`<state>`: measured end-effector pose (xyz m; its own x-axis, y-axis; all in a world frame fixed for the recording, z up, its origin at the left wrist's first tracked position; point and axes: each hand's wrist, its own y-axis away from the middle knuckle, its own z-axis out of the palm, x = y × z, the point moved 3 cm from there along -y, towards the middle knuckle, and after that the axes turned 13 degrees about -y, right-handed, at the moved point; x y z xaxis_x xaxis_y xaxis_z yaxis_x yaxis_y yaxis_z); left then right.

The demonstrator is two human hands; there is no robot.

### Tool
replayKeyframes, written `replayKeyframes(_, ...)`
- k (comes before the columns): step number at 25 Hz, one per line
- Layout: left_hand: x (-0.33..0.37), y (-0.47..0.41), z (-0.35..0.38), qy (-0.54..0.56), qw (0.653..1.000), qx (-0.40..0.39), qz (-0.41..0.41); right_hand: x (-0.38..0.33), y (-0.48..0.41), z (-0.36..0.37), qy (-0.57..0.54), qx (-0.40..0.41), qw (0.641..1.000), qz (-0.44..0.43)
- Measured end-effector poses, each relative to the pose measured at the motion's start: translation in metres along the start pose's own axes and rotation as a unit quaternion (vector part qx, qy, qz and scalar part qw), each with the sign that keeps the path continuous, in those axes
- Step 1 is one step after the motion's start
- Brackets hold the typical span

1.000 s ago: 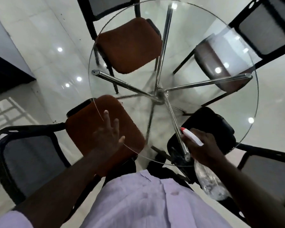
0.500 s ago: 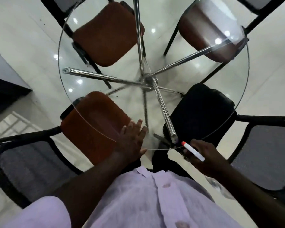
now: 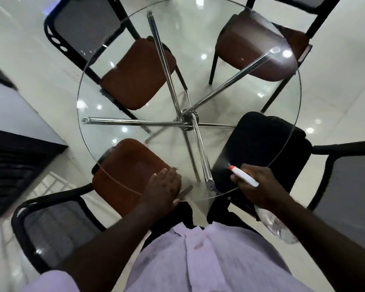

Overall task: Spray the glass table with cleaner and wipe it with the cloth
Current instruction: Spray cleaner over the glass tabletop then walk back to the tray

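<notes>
A round glass table (image 3: 236, 32) on chrome legs (image 3: 135, 121) fills the middle of the view. My right hand (image 3: 259, 186) grips a clear spray bottle (image 3: 275, 227) over the table's near right edge. Its white head with a red nozzle (image 3: 243, 176) points toward the table's centre. My left hand (image 3: 163, 189) rests flat, fingers straight, on the glass at the near edge. No cloth is in view.
Four chairs ring the table: brown seats at near left (image 3: 122, 175), far left (image 3: 139, 74) and far right (image 3: 253, 45), a black seat (image 3: 261, 144) at near right. Glossy white floor tiles surround everything. A dark cabinet (image 3: 13, 165) stands at the left.
The view has shifted so more of the table shows. My left hand slid right along the near edge. My right hand with the bottle stays at the near right rim.
</notes>
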<state>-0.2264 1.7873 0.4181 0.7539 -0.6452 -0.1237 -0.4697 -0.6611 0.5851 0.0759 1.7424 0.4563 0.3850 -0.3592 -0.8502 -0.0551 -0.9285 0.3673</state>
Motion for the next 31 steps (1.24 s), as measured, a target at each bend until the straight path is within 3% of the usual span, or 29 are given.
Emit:
replayKeyframes(3, 0.022, 0.012, -0.01, 0.019, 1.0, -0.003, -0.014, -0.013, -0.017, 0.015, -0.035, -0.002, 0.998, -0.054)
replayKeyframes(8, 0.052, 0.024, -0.013, 0.042, 0.999, 0.008, -0.005, 0.004, -0.01, -0.013, -0.055, 0.093, 0.994, -0.024)
replayKeyframes(13, 0.047, 0.03, -0.004, 0.027, 0.999, 0.036, 0.019, 0.037, 0.048, -0.036, -0.047, 0.157, 0.986, 0.038)
replayKeyframes(19, 0.056, 0.05, 0.004, 0.136, 0.981, 0.124, 0.058, 0.012, 0.14, -0.001, -0.034, 0.209, 0.976, 0.044)
replayKeyframes(25, 0.101, 0.066, -0.037, 0.208, 0.941, 0.237, 0.119, -0.007, 0.237, -0.027, -0.125, 0.339, 0.933, -0.004)
replayKeyframes(31, 0.207, 0.067, -0.112, 0.181, 0.925, 0.262, 0.209, 0.048, 0.344, -0.115, -0.249, 0.466, 0.849, -0.023)
